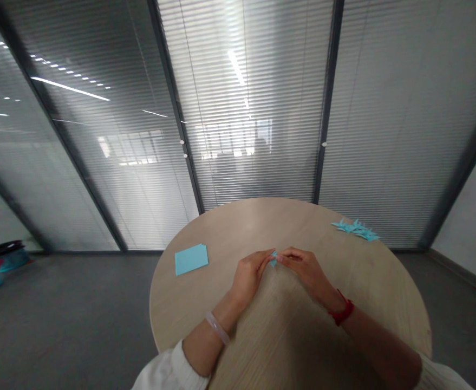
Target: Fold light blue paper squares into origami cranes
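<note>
Round table [238, 227] carries a blue paper stack [191, 259] at left, folded blue pieces [355, 229] at right; near centre, left hand [250, 276] and right hand [305, 271] pinch a small blue paper [274, 259] together.

Office meeting room, tall glass partition walls [400, 135], grey slatted blinds [262, 162] behind the glass, dark metal frames [175, 108], long ceiling lights [69, 88] reflected in the panes, round pale-wood surface [258, 225], dark grey floor [79, 325]
</note>
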`<state>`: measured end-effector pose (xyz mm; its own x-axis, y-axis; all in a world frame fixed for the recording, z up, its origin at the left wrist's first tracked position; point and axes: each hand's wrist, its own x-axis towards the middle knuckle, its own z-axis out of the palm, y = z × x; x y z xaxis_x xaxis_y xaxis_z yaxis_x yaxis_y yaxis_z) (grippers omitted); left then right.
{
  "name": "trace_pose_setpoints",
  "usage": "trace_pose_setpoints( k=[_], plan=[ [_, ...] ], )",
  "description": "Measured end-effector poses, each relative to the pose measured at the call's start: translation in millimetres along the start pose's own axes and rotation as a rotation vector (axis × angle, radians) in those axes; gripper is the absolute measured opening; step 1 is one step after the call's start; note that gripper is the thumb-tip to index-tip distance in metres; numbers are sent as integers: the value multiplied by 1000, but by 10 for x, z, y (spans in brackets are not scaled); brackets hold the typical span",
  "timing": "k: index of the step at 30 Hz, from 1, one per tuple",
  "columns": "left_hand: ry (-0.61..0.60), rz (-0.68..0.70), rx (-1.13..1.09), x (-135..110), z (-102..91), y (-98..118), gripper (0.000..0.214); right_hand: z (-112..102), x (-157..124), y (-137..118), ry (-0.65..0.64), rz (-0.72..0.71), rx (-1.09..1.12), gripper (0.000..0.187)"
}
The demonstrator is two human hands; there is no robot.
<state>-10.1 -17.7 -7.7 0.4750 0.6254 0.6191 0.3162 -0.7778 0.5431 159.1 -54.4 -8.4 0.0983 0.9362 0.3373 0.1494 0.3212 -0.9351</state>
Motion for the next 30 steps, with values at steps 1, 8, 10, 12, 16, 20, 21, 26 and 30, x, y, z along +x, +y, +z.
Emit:
trace_pose_setpoints(
  k=[1, 8, 10, 12, 16, 20, 21, 26, 30],
  plan=[
    [1, 5, 7, -1, 3, 0, 33, -1, -2, -2, 0, -1, 1, 30],
    [-8, 13, 17, 8, 21, 5, 33, -4, -4, 34, 29, -92, -27, 22],
    [-20, 9, 18, 11, 17, 19, 33, -8, 0, 45, 30, -128, -45, 22],
    [-33, 0, 23, 12, 11, 32, 33, -13, 3, 47, 31, -167, -69, 22],
    [-53, -28, 27, 15, -2, 44, 33, -12, 7, 48, 35, -220, -125, 24],
    [-64, -61, 33, 25, 3, 53, 34, -2, 14, 80, 86, -178, -89, 26],
    [-67, -69, 34, 29, 7, 58, 34, -1, 16, 87, 96, -166, -76, 28],
    [-95, -85, 16, 46, 24, 67, 31, -23, 16, 95, -4, -310, -191, 26],
    [-133, -79, 38, 42, 29, 42, 32, -41, 16, 99, 17, -367, -264, 26]
  ],
)
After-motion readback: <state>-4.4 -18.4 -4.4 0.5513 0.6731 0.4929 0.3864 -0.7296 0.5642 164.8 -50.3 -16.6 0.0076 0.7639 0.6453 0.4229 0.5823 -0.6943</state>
